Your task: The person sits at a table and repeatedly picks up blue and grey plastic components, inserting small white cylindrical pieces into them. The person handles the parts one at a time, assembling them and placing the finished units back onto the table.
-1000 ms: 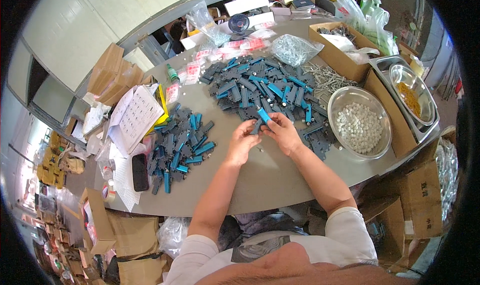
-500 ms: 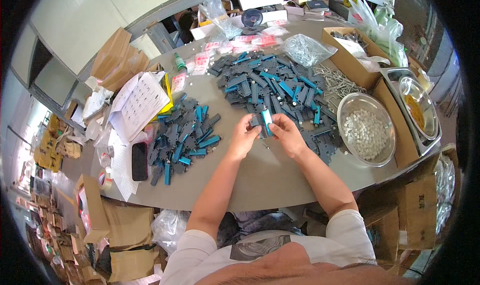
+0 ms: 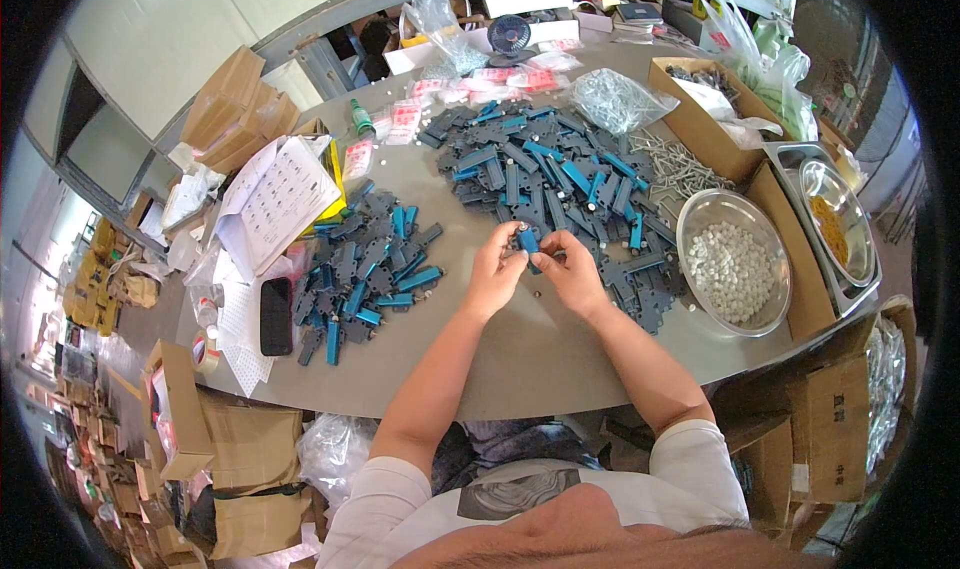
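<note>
Between both hands is a small blue and dark grey plastic piece [image 3: 528, 239], held over the table just in front of the larger heap. My left hand [image 3: 497, 266] pinches its left side, fingers closed. On its right side, my right hand [image 3: 570, 271] grips it with thumb and fingers. Beyond the hands spreads a large heap of similar blue and grey pieces [image 3: 540, 164]. A second, smaller heap of such pieces [image 3: 365, 269] lies to the left of my left forearm. The fingers hide part of the held piece.
A steel bowl of white plastic bits [image 3: 735, 269] stands at right, beside metal pins [image 3: 685, 169]. Left are a phone [image 3: 276, 316] and printed sheets [image 3: 285, 199]. Farther back are a clear bag [image 3: 620, 101], a small fan [image 3: 508, 35] and an open carton [image 3: 700, 119].
The held piece has been turned: its bright blue face stood upright before and now looks darker and shorter. Both hands stay in nearly the same place around it.
</note>
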`<state>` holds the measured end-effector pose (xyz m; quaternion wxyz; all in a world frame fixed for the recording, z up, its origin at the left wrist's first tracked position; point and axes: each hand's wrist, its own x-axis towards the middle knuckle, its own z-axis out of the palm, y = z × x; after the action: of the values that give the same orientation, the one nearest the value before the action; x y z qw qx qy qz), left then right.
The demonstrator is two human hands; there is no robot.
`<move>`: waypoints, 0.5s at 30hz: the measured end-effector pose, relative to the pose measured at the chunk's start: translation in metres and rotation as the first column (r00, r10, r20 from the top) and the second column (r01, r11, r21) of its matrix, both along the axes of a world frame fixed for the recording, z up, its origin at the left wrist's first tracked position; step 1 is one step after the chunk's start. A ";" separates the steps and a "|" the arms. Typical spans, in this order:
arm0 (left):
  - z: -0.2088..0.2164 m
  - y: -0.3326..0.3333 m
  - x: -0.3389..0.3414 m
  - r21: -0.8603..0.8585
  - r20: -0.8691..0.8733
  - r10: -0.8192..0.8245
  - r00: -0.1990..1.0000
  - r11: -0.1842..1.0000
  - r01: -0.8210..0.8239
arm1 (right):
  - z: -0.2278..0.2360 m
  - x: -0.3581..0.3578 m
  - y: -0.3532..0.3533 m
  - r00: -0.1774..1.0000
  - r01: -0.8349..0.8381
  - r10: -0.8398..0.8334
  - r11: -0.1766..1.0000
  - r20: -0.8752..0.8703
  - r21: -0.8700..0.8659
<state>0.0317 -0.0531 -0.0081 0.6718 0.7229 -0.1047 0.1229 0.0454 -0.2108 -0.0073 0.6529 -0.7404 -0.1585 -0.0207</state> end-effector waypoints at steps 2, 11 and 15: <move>0.002 0.000 0.000 -0.039 0.024 -0.009 1.000 0.999 0.010 | 0.000 -0.001 0.000 0.999 -0.014 0.015 1.000 -0.048 0.020; 0.021 0.002 -0.003 -0.509 -0.161 -0.045 0.986 0.860 -0.044 | 0.010 -0.004 -0.003 0.989 -0.075 0.099 0.977 0.112 -0.200; 0.026 0.004 -0.004 -0.598 -0.195 -0.121 0.973 0.801 -0.020 | 0.022 -0.011 -0.002 0.979 -0.187 0.201 0.949 0.028 -0.254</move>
<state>0.0281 -0.0490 0.0178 0.8753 0.4811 -0.0041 0.0496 0.0341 -0.2126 0.0152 0.5486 -0.7969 -0.2494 0.0440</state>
